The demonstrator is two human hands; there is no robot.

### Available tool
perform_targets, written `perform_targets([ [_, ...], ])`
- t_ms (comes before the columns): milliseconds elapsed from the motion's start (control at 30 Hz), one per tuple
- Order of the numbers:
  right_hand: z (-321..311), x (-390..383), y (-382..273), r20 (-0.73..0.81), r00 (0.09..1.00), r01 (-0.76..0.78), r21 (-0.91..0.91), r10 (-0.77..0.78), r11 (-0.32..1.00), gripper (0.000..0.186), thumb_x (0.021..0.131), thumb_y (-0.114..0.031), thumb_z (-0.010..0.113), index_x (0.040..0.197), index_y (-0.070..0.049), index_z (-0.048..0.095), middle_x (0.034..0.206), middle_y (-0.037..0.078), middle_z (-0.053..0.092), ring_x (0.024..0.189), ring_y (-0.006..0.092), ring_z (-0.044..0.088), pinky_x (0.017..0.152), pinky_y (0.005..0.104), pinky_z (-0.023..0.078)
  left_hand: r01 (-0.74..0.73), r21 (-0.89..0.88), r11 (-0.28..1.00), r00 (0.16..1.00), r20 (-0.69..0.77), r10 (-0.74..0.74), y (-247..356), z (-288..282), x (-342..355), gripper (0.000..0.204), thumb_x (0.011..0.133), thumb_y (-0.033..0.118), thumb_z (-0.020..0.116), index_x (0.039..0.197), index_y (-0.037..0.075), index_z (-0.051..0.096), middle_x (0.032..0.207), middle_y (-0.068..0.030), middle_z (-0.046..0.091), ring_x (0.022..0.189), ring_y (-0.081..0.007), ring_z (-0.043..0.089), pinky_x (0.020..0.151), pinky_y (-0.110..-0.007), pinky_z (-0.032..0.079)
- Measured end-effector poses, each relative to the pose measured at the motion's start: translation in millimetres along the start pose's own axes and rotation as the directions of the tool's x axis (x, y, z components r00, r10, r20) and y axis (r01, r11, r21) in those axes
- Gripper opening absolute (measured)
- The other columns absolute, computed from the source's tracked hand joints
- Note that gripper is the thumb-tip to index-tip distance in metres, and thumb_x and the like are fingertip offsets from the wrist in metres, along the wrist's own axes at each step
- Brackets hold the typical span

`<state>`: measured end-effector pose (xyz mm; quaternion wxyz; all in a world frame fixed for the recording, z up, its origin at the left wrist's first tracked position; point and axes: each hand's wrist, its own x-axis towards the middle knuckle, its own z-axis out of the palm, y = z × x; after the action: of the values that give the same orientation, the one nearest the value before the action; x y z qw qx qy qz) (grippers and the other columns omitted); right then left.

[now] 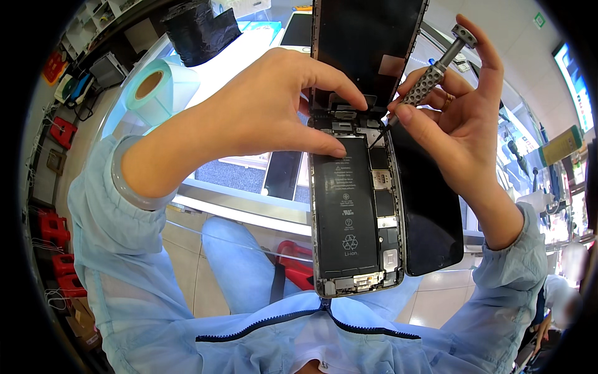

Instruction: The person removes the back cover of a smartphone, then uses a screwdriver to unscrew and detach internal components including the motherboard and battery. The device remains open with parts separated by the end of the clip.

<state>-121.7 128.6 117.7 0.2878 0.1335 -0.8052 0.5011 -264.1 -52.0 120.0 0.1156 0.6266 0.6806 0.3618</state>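
An opened phone [346, 206] shows its black battery and internal parts, with its raised screen [361, 43] at the top. My left hand [274, 109] grips the phone's upper part: the thumb lies on the battery's top, the index finger curls near the screen's connectors, other fingers are partly hidden. My right hand [458, 131] holds a knurled metal screwdriver [423, 81], its thin tip at the board beside the battery's top right corner. A dark phone [430, 218] lies directly right of the opened phone, under my right hand.
A glass counter holds a label roll [149, 93], a black wrapped bundle [200, 32], a white phone [294, 31] and another phone [280, 174]. An amber-labelled bottle [560, 146] stands at right. Red stools [62, 131] line the left. Another person [554, 293] is partly visible at lower right.
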Motion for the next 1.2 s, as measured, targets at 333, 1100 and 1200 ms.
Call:
perform_targets([
  [333, -1, 1, 1, -0.009, 1.0, 0.013, -0.008, -0.014, 1.0, 0.086, 0.08, 0.006, 0.064, 0.144, -0.012, 0.009, 0.098, 0.013, 0.06, 0.088, 0.0165, 0.063, 0.078, 0.0285, 0.054, 0.02, -0.001, 1.0, 1.0, 0.006, -0.02, 2, 0, 0, 0.043, 0.065, 0.006, 0.079, 0.105, 0.005, 0.067, 0.101, -0.0074, 0.067, 0.091, -0.0159, 0.064, 0.077, -0.028, 0.053],
  [1100, -116, 15, 36, -0.279, 0.935, -0.267, -0.148, 0.219, 0.952, 0.027, 0.096, -0.023, 0.051, 0.114, -0.004, 0.045, 0.086, 0.014, 0.064, 0.073, 0.0185, 0.067, 0.067, 0.0268, 0.057, 0.039, -0.013, 0.999, 0.999, -0.004, -0.039, 3, -1, -1, 0.047, 0.062, 0.007, 0.081, 0.107, 0.004, 0.067, 0.108, -0.0103, 0.067, 0.092, -0.0159, 0.064, 0.074, -0.024, 0.052],
  [1200, -132, 17, 59, -0.331, 0.894, -0.358, -0.121, 0.303, 0.926, 0.028, 0.097, -0.03, 0.048, 0.115, -0.01, 0.039, 0.085, 0.014, 0.064, 0.075, 0.0212, 0.068, 0.066, 0.028, 0.058, 0.029, -0.015, 0.999, 1.0, -0.009, -0.029, 3, -1, -1, 0.047, 0.062, 0.007, 0.082, 0.107, 0.004, 0.067, 0.108, -0.0106, 0.067, 0.093, -0.0161, 0.064, 0.075, -0.024, 0.053],
])
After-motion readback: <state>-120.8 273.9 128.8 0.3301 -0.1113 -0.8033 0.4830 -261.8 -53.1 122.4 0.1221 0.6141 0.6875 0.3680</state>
